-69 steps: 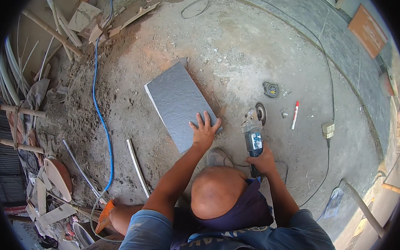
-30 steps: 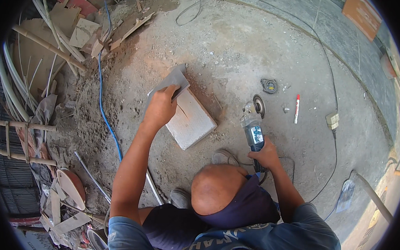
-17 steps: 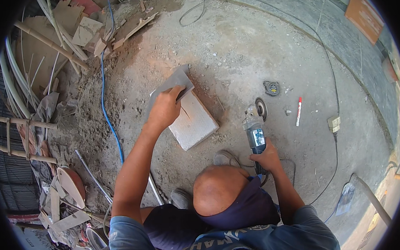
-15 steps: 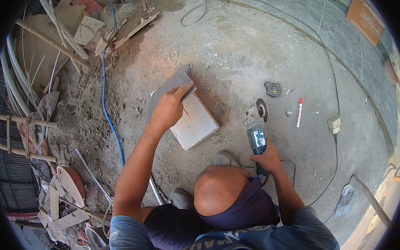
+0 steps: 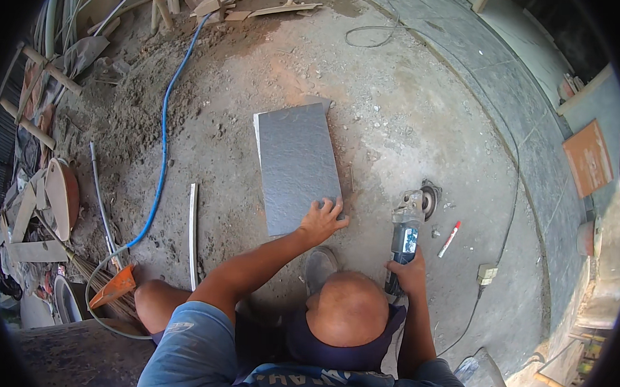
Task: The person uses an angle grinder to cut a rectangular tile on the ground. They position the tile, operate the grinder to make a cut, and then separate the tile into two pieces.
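A dark grey rectangular tile (image 5: 297, 152) lies flat over a pale block, whose white edge (image 5: 257, 137) peeks out along the left side. My left hand (image 5: 322, 221) is on the tile's near right corner, its bent fingers gripping the edge. A grey tile offcut (image 5: 319, 102) partly shows beyond the far edge. To the right, my right hand (image 5: 409, 271) is wrapped around the handle of an angle grinder (image 5: 405, 234). The grinder's disc (image 5: 429, 200) points away from me, close to the ground and apart from the tile.
A red-capped marker (image 5: 450, 239) lies right of the grinder. The power cord runs to a plug connector (image 5: 487, 274). A blue hose (image 5: 165, 124) and a white strip (image 5: 194, 234) are on the left, near a broom (image 5: 93, 273) and an orange dustpan (image 5: 113, 286). Wood scraps (image 5: 283, 9) lie far off.
The grey tile, tilted in my left hand before, now lies over the pale block. My left hand has come to its near corner. My right hand keeps hold of the grinder. The tape measure is no longer visible.
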### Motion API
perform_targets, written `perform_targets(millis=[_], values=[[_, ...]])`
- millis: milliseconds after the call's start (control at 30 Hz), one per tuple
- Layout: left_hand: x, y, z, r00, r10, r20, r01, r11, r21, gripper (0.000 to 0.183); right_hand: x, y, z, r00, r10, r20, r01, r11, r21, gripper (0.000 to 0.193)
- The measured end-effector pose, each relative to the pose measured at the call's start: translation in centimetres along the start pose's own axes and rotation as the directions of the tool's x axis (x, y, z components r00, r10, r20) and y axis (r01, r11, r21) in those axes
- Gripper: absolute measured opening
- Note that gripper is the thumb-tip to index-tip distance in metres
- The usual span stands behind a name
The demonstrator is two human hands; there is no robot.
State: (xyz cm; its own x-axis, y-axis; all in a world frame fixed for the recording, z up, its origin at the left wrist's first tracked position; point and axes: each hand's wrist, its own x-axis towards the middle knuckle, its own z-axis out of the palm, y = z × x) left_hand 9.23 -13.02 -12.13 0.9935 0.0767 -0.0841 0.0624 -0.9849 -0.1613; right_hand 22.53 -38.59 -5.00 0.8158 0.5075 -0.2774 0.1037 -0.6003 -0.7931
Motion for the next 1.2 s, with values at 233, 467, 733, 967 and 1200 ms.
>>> perform_targets(millis=[233,467,733,967,1200], values=[[0.2,0.0,1.8,0.997,0.024,-0.069,-0.029,0.997,-0.069,0.04,2.8,-4.6,-1.0,0.998,-0.058,0.005,0.057,0.992,0.115,0.053],[2.9,5.8,-6.9,0.979,-0.158,0.129,0.067,-0.351,-0.934,0.068,4.7,-10.3,1.4,0.981,-0.192,0.016,0.182,0.951,0.249,0.06],[1.6,6.6,-7.0,0.933,-0.345,-0.098,-0.284,-0.544,-0.789,0.081,4.7,-13.7,3.6,0.961,-0.275,0.014,0.259,0.923,0.285,0.059],[-1.3,1.7,-9.6,0.968,-0.25,-0.03,-0.043,-0.044,-0.998,0.092,4.8,-15.4,3.3,0.925,-0.332,0.185,0.242,0.889,0.388,0.057],[0.2,0.5,-12.2,0.921,-0.39,-0.004,-0.292,-0.683,-0.669,0.095,3.9,-15.3,4.0,0.895,-0.403,0.191,0.255,0.814,0.522,0.06]])
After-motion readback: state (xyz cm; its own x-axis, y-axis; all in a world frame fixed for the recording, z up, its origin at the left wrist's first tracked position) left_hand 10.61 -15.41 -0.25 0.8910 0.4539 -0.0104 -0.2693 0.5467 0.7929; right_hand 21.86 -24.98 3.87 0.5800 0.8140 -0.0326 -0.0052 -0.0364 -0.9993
